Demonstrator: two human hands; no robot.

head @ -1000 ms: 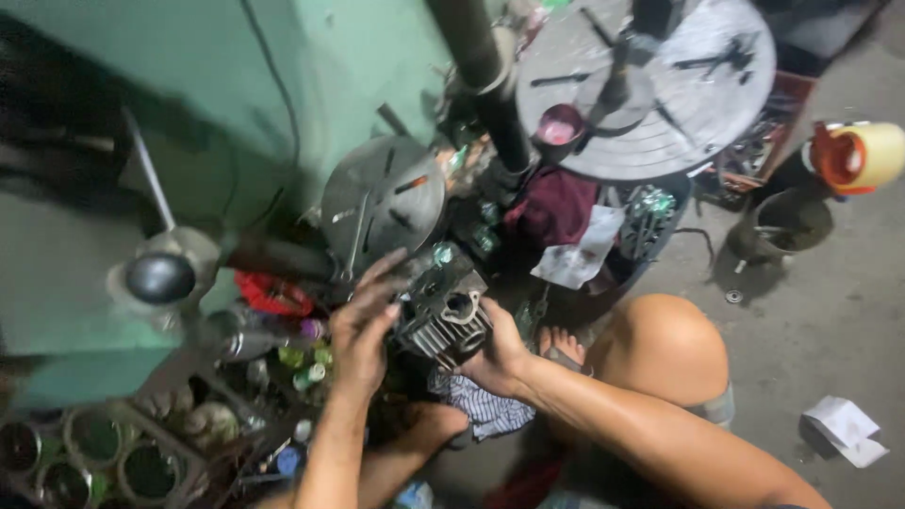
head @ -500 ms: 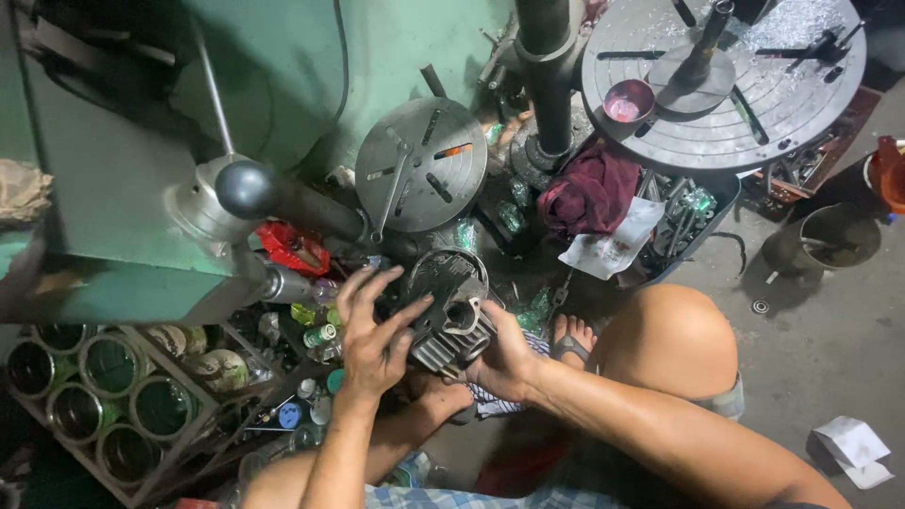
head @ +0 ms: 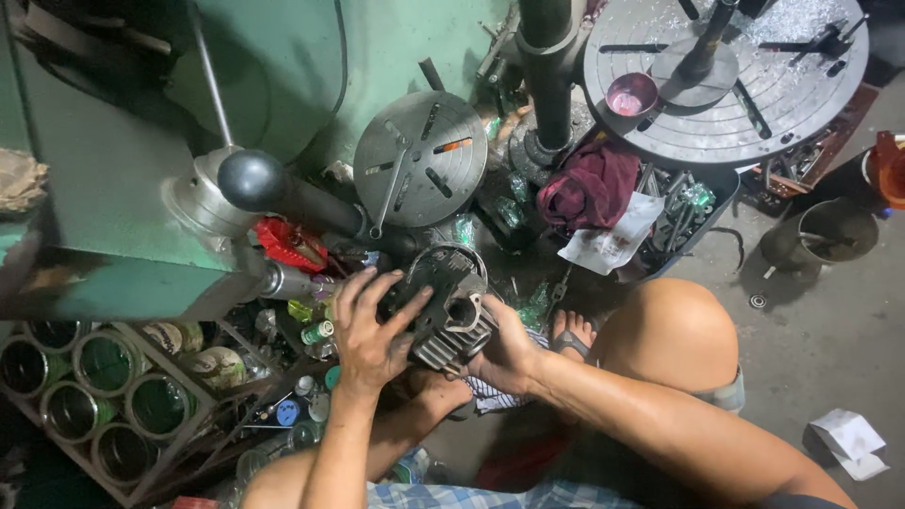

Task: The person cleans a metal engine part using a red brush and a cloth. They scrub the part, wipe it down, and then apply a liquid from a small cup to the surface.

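The person is crouching on a workshop floor and is gripping a finned metal engine cylinder (head: 443, 306) with both hands, just below the middle of the view. The left hand (head: 368, 330) is lying against the cylinder's 9 o'clock side, fingers spread wide and curling over its dark upper face, thumb reaching toward the bore. The right hand (head: 504, 353) is cupping the cylinder from its 4 o'clock side, fingers wrapping under the ribbed fins, so the part is sitting between the two palms and touching both. The round bore is facing up toward the camera, and the cylinder is tilting slightly toward 11 o'clock.

At 12 o'clock from the cylinder, a round grey chuck plate (head: 421, 158) with slots is leaning against a green machine body (head: 123, 188). A black ball-ended lever (head: 253, 181) is sticking out of that machine at 10 o'clock from the left hand. At 1 o'clock, well apart, a large round slotted drill table (head: 754, 104) is carrying metal shavings and a small pink cup (head: 632, 94). A dark red rag (head: 592, 184) is hanging just below the table's edge, beside a crumpled white paper (head: 613, 236). At 8 o'clock from the hands, a crate of round tins (head: 85, 396) is resting on the floor. The person's bare knee (head: 669, 335) is showing at 3 o'clock, just beside the right hand, with a sandalled foot (head: 570, 335) between them.
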